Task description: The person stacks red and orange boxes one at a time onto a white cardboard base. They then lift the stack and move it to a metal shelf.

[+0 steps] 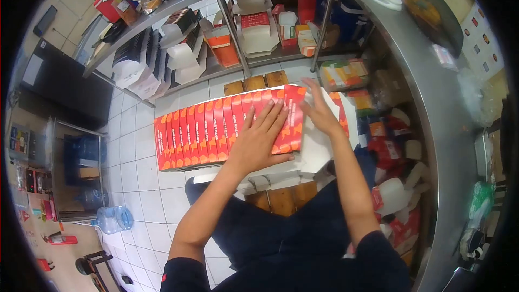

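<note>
A long row of red food cartons (208, 130) with orange print stretches across in front of me, packed tightly side by side. My left hand (265, 135) lies flat on the right part of the row, fingers spread and thumb pointing right. At the row's right end stands a red carton (295, 116), its printed face turned up. My right hand (323, 113) is beside that end carton, fingers stretched out and its thumb at the carton's edge. White cardboard flaps (316, 148) reach out under my right forearm.
Beneath the cartons is a slatted wooden surface (294, 197), over my lap. A steel shelf (216, 70) ahead holds stacked black and red boxes. At right, a steel counter (419, 108) curves past loose cartons (397, 194). A water jug (114, 219) stands on the tiled floor at left.
</note>
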Tool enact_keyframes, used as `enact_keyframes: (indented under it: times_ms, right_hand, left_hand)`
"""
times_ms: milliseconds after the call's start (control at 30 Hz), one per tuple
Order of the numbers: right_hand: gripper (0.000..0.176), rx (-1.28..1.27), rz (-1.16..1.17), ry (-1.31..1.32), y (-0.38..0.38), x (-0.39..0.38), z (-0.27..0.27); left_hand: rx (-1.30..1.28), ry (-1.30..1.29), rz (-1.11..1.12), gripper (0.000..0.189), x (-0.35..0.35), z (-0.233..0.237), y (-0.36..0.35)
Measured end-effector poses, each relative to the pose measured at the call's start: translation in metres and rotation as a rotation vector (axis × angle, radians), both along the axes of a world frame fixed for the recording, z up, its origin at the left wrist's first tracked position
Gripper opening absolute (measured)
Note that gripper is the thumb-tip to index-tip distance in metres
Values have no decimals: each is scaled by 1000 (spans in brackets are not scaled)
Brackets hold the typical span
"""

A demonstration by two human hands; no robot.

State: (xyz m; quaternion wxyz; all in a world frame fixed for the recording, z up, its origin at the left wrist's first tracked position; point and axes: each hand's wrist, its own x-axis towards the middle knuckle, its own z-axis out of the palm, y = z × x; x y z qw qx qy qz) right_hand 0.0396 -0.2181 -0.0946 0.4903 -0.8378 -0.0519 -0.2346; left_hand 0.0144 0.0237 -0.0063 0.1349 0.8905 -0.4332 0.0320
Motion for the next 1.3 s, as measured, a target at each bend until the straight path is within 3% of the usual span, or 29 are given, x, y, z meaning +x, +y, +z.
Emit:
enact_keyframes:
  times_ms: [67, 100, 300, 433, 533, 633, 733, 933, 1233, 1300]
  right_hand:
    - [56, 466, 427, 357, -3, 12, 5]
    - [53, 477, 368, 380, 1, 6, 22]
    - [49, 553, 445, 345, 3, 5, 9]
    - [46, 595, 354, 372, 3, 7, -3]
    - [61, 589, 440, 477, 9, 2, 5]
    - [49, 655, 287, 400, 22, -5, 14]
    - [40, 684, 325, 316, 15, 2, 4]
    - [46, 622, 389, 345, 10, 5, 14]
    - [53, 760, 406, 404, 17, -8, 7]
    - [53, 670, 417, 434, 15, -7, 19]
  left_hand:
    - [2, 4, -8, 112, 0, -1, 0]
    - [2, 6, -7, 113, 1, -1, 0]
    - [9, 53, -6, 117, 2, -2, -1]
    - [11, 40, -1, 113, 4, 0, -4]
    - [23, 39, 1, 115, 1, 0, -3]
    - [37, 31, -6, 125, 4, 0, -4]
    - [38, 38, 0, 124, 3, -1, -3]
    - [36, 22, -8, 123, 2, 1, -2]
    - [36, 39, 5, 115, 2, 0, -4]
    - [41, 32, -3, 115, 3, -3, -4]
